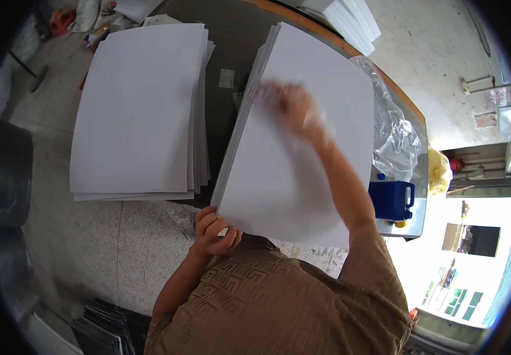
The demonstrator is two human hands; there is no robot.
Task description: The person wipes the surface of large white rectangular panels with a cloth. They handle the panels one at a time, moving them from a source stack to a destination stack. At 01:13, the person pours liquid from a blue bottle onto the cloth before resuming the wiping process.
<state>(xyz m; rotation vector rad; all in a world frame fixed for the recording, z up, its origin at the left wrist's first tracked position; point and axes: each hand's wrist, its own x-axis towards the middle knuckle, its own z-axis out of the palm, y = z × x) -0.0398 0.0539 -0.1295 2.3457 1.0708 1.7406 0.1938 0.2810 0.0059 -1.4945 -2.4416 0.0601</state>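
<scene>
A stack of large white sheets (320, 136) lies in front of me, set at a slant, its layered left edge showing. My left hand (215, 232) has its fingers curled round the near left corner of the top white sheet. Over the upper left part of this same stack is my right hand (295, 111), smeared by motion. Something dark seems to be at its fingertips, but the blur hides what it is. To the left lies a second stack of white sheets (137, 112), its layers slightly out of line; neither hand touches it.
Both stacks rest on a dark table (223, 53) with a wooden edge. Crumpled clear plastic (394, 130) and a blue jug (390, 200) stand along the right side. More white sheets (350, 23) lie beyond the far edge. Dark flat panels (104, 328) are on the floor at lower left.
</scene>
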